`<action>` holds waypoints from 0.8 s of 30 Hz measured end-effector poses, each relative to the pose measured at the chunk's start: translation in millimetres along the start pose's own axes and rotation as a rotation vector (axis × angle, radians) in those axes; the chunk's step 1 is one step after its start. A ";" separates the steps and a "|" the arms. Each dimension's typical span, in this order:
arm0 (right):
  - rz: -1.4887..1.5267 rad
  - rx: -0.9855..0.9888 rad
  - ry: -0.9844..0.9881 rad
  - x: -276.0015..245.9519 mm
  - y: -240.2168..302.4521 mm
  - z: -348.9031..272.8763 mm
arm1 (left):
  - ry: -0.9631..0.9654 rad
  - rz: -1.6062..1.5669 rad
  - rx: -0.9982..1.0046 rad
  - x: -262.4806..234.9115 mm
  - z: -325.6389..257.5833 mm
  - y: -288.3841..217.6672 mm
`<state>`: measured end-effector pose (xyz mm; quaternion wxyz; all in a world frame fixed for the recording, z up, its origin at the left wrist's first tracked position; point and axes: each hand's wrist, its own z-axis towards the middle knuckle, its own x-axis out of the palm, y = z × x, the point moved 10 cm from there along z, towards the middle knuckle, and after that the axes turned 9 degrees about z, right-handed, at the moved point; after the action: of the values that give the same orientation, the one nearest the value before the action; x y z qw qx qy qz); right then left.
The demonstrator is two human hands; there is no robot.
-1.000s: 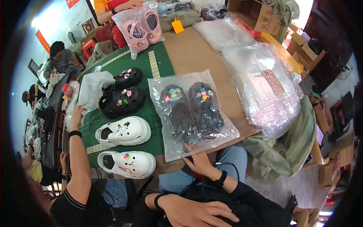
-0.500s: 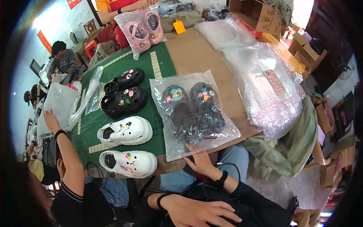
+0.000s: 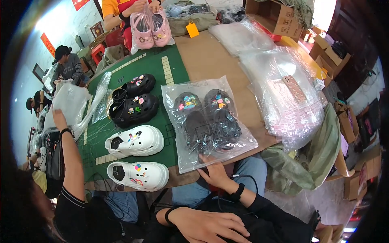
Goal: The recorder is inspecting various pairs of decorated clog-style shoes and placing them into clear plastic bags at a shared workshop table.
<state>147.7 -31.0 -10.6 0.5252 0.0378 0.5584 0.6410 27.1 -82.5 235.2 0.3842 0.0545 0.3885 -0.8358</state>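
A clear plastic bag (image 3: 169,121) with a pair of dark clogs (image 3: 225,121) inside lies flat in front of me, colourful charms showing through. At its near edge, my right hand (image 3: 216,175), with a black wristband, rests its extended fingers on the plastic, thumb apart. My left hand (image 3: 210,225) lies across my dark clothing below the table edge, fingers stretched out and holding nothing. Left of the bag are two white clogs, an upper one (image 3: 148,141) and a lower one (image 3: 158,177). Black clogs (image 3: 139,109) with charms lie behind them.
Across the table, a person (image 3: 111,16) holds bagged pink clogs (image 3: 161,34). At left, a co-worker's arm (image 3: 71,152) reaches to a clear plastic bag (image 3: 71,103). Stacked clear bags (image 3: 279,109) with a patterned phone (image 3: 294,88) lie at right. Cardboard boxes (image 3: 279,18) stand behind.
The person across has drawn the bagged pink clogs upward and turned them more upright. The left co-worker's hand and bag have shifted upward and right. My hands have hardly moved.
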 end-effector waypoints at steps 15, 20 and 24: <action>-0.008 -0.003 -0.001 1.9 -2.7 -1.7 | 0.035 -0.039 -0.024 4.1 -1.0 4.7; -0.024 -0.015 -0.004 1.4 -2.0 -2.5 | 0.049 -0.064 -0.025 6.5 -0.8 5.5; -0.075 -0.015 0.001 4.4 -4.4 -4.1 | 0.047 -0.066 -0.033 5.4 -1.8 4.3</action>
<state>145.9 -31.4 -17.8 0.5489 0.0125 0.5548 0.6251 25.9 -86.2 229.3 0.3477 0.0550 0.4128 -0.8401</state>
